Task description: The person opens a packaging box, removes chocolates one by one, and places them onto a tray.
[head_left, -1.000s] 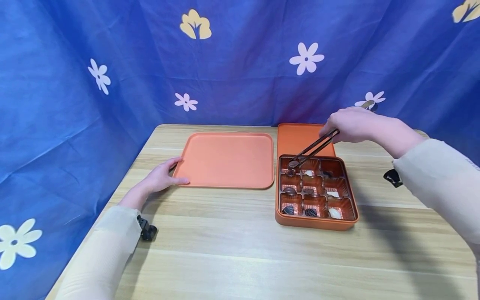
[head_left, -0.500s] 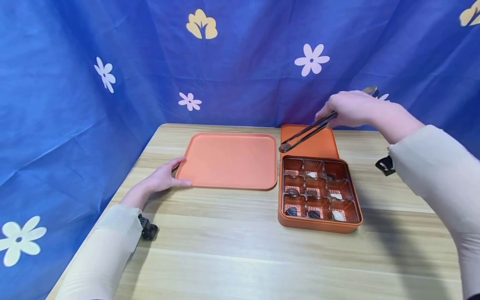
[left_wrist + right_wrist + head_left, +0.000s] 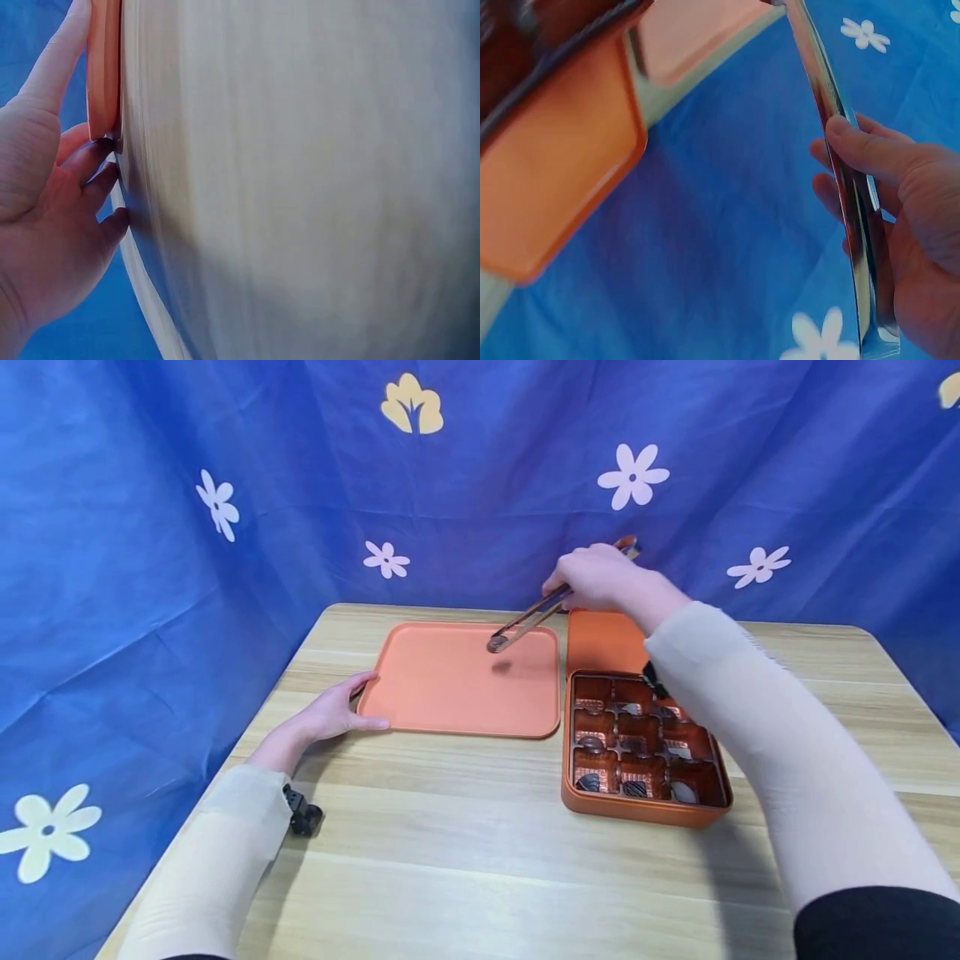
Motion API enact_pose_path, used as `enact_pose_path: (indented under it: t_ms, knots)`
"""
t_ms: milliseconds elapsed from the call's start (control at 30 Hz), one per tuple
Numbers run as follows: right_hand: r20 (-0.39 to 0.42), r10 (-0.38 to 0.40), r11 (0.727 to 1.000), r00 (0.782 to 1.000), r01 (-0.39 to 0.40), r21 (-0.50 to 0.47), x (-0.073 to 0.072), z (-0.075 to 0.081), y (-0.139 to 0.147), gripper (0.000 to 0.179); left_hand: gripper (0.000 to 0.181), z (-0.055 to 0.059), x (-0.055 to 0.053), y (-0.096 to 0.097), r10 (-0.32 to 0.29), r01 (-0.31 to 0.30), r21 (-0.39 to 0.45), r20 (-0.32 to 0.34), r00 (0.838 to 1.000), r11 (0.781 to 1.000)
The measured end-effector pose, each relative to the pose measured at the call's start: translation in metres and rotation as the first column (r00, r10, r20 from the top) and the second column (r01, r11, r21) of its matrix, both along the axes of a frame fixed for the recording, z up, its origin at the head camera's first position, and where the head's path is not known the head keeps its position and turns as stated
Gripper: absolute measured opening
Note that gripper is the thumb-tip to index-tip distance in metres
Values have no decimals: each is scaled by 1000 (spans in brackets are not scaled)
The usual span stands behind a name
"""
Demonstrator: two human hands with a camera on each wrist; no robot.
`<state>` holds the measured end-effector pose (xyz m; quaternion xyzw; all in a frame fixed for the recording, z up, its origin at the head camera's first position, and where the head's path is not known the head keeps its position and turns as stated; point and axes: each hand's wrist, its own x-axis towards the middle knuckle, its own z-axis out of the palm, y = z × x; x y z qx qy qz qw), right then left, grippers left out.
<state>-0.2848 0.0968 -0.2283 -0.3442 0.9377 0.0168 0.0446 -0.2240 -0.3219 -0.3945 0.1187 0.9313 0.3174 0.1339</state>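
Observation:
My right hand (image 3: 600, 575) grips metal tongs (image 3: 531, 612), with the thumb along one arm in the right wrist view. Between the tongs' tips is a dark round chocolate (image 3: 497, 644), held above the right half of a pink tray (image 3: 442, 693), where its shadow falls. My left hand (image 3: 326, 713) holds the tray's near left corner, the thumb along the front edge and the fingers at the left side. To the right stands an orange box (image 3: 645, 811) with a brown compartmented insert. Dark and white chocolates lie in several compartments; the right sleeve hides its back right corner.
An orange lid (image 3: 603, 643) lies behind the box, to the right of the tray. All of it rests on a light wooden table (image 3: 450, 860). A blue curtain (image 3: 480, 485) with printed flowers hangs behind and on the left.
The tongs have lifted the chocolate out of the box's back left compartment and carried it left, past the lid, to over the tray. The left hand has kept its place on the tray.

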Motion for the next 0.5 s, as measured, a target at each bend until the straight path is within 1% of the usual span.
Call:
enact_pose_path:
  t_ms: [100,233,400,500]
  knots:
    - [-16,-6,1000,1000,6,-15,-5,-11,-20,37,101,0,0,0,3,-3,-6,-3,1000,1000]
    - [-24,-31,999,999,31,-12,-10,-25,-44,40,102,1,0,1,6,-6,-10,1,1000,1000]
    - [1,-52,998,999,52,-42,-15,-37,-72,43,102,1,-1,-1,20,-20,-5,9,1000,1000]
    - [12,-65,996,998,66,-53,-17,-44,-86,43,102,0,0,-1,16,-16,4,5,1000,1000]
